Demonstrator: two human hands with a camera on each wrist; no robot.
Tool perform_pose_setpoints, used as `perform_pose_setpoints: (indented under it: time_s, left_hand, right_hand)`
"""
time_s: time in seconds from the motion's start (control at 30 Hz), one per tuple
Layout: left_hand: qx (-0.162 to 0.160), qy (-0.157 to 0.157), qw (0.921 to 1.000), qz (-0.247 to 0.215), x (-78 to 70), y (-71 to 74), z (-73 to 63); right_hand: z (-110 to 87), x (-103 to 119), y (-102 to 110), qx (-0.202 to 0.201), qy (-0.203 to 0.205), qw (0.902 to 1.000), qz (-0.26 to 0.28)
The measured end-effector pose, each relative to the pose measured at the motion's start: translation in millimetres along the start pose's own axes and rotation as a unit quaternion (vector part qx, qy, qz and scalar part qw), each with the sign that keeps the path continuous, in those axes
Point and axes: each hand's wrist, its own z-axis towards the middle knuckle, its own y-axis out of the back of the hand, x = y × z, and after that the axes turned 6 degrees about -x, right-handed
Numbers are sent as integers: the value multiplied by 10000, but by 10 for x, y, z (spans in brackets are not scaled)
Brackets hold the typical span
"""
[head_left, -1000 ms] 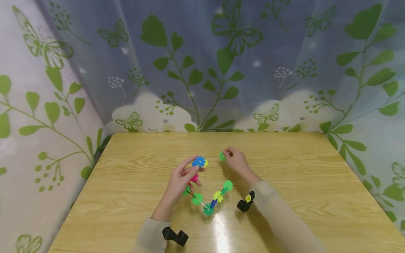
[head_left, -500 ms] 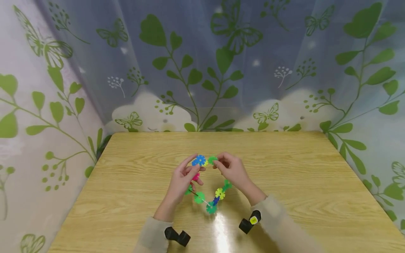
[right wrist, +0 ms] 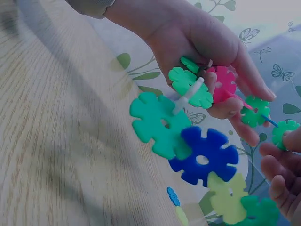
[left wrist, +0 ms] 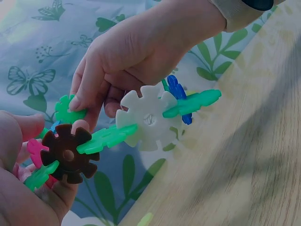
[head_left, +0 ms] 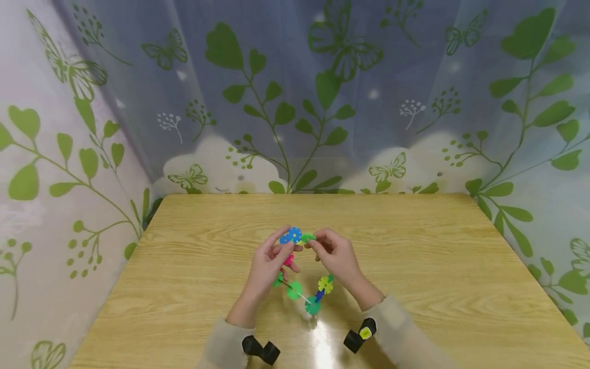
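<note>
My left hand grips a chain of interlocked notched plastic discs, with two blue discs by its fingertips. The pink disc lies among its fingers. My right hand pinches a green disc between thumb and finger, against the end of the chain beside the blue discs; whether the slots are joined cannot be told. From the left hand hangs the rest of the chain: a brown disc, a white disc, a teal disc, a dark blue disc and a yellow disc.
Both hands are above a wood-grain table. Behind and beside it hangs a curtain with leaf and butterfly prints. A black camera sits on the left wrist and another black camera on the right.
The right hand has come left with the green disc, from apart to the chain's end, and the disc has turned edge-on. The left hand and hanging chain have shifted slightly right.
</note>
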Motion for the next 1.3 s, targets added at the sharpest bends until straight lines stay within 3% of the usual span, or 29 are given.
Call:
perform_pose_setpoints:
  time_s: [0.13,0.33,0.5,0.77,1.03,1.17,1.3]
  left_hand:
    - [165,117,9997,107,-14,-15,-15]
    - [481,266,9978,367,-33,-26,-33]
    - [564,329,9969,432,-19,-33,-40]
    - [594,363,9952,692,-7,-62,-50]
    - [655,383,9949,672,-232,-134,-127]
    - [661,370,9946,714,-259,-151,-139]
    - [694,409,9943,695,-263,-153,-138]
  right_hand:
    - [-20,-162,-36,-124,254,9995,-168]
    - [-32,-195,-65,-215,1084,9904,-828]
    - [-33,-203,-80,-278,1477,9834,-1012]
    - [-11,-280,-90,-570,2704,9432,-1843]
    - [-3,-278,-77,-599,2872,9336,-2055]
    - [6,-280,-73,-612,2946,9302,-2103]
    - [15,-298,-81,-600,2913,9327,-2039]
